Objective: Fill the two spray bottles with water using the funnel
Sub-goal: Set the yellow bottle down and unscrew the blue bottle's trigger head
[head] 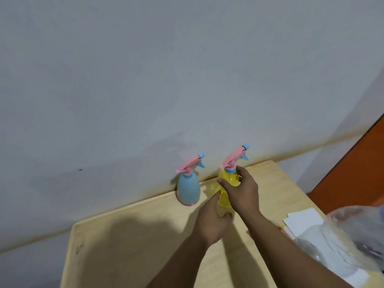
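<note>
Two spray bottles stand near the back edge of a light wooden table [128, 246]. The blue spray bottle [188, 189] stands alone on the left, its pink trigger head and blue nozzle in place. The yellow spray bottle [225, 192] is to its right with the same pink head. My left hand [213, 223] grips the yellow bottle's lower body, thumb and fingers around it. My right hand [242, 192] is curled round its upper body just below the cap. No funnel is visible.
A pale wall runs right behind the bottles. At the right edge of the table lie white paper sheets [303, 221] and a crumpled clear plastic bag [353, 235]. An orange surface [357, 169] shows beyond the table's right side.
</note>
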